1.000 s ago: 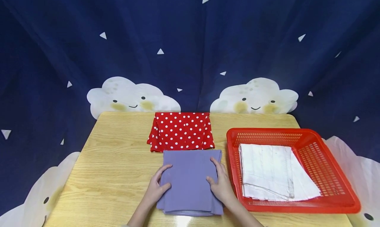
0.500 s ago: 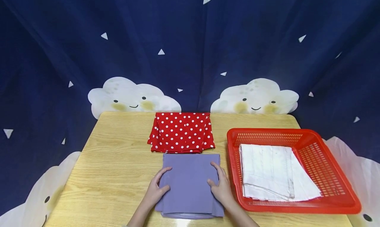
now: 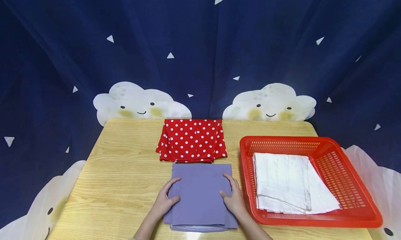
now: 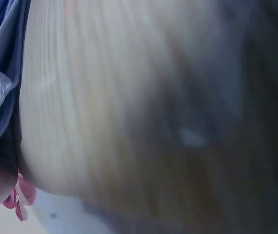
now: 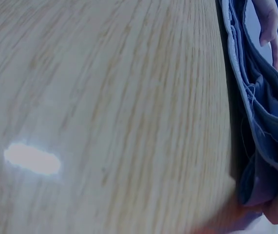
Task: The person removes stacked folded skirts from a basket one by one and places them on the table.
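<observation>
A purple cloth (image 3: 202,194), folded into a layered rectangle, lies on the wooden table near its front edge. My left hand (image 3: 165,200) grips its left side and my right hand (image 3: 235,200) its right side, each with the thumb on top. Fingertips under the side edges are hidden. Stacked folds of the cloth (image 5: 260,102) and some loose threads show in the right wrist view. In the left wrist view only a strip of the cloth (image 4: 0,83) appears at the left edge. Just behind it lies a folded red polka-dot cloth (image 3: 192,140).
To the right stands a red plastic basket (image 3: 313,222) with folded white cloth (image 3: 282,180) in it, close to my right hand. Bare wooden table (image 3: 125,170) extends on the left. A dark blue curtain (image 3: 200,31) with cloud prints hangs behind the table.
Both hands have drawn the purple cloth slightly toward me, widening the distance to the red cloth's front edge. In the last half second hardly anything has moved.
</observation>
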Action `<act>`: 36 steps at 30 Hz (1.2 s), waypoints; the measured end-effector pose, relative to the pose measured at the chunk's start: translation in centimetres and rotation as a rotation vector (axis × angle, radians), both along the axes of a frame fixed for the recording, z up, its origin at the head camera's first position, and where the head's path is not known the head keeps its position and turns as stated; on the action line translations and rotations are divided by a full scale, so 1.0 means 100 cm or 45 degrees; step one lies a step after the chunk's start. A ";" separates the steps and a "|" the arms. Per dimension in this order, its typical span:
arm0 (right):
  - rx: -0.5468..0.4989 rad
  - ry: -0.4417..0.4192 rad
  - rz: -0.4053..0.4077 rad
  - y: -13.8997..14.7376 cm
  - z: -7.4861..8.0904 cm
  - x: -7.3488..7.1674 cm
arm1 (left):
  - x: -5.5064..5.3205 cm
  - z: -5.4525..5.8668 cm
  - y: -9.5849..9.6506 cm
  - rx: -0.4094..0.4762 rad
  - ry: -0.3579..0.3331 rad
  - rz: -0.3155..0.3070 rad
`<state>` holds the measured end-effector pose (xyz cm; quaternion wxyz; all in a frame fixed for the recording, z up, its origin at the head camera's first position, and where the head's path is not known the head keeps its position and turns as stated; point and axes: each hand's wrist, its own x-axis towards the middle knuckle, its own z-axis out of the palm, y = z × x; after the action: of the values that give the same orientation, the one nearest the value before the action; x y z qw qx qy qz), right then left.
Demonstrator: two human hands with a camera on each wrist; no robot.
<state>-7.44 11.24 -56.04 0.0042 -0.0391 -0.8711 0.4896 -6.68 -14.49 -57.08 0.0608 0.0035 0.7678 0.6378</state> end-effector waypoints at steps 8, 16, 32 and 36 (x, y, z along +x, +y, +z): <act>0.011 -0.009 0.006 0.001 0.001 -0.001 | -0.001 0.003 -0.002 -0.010 -0.034 -0.014; 0.113 0.009 0.023 -0.002 0.007 0.001 | 0.000 0.005 0.000 -0.066 -0.002 0.016; 0.412 0.400 0.105 -0.006 0.062 0.018 | 0.001 0.023 0.009 -0.475 0.429 0.148; 0.415 0.515 0.128 0.003 0.082 0.018 | -0.001 0.031 0.017 -0.710 0.616 0.109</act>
<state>-5.67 11.52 -47.87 0.1600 0.1039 -0.9207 0.3404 -6.75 -12.82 -53.99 -0.1506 0.1055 0.9037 0.3867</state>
